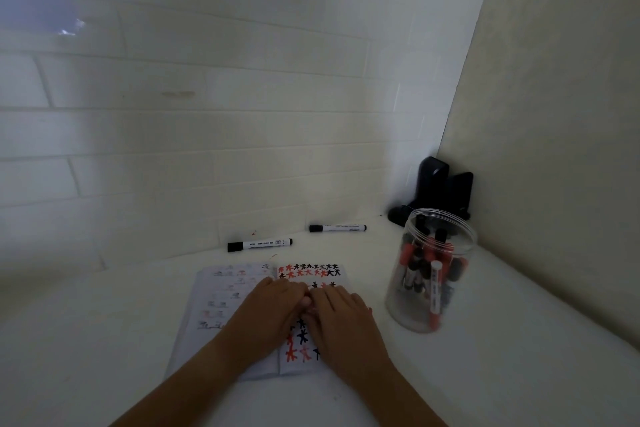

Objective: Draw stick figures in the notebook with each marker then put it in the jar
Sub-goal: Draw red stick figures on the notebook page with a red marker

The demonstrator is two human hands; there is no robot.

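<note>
Meeting over the open notebook (242, 322), left hand (266, 312) and right hand (341, 319) seemingly work a hidden marker's cap, grasp unclear, jar (431, 270) waiting right, two markers (259, 244) beyond.

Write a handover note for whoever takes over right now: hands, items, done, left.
Hands: left hand and right hand meet over the open notebook; whether they hold a marker is hidden.
Items: jar stands right of the notebook, open, with many red and black markers inside. Two black-capped markers lie on the table behind the notebook, near marker and far marker.
Done: the right page carries rows of red and black stick figures.
Left: draw with the two loose markers, then drop each into the jar.
</note>
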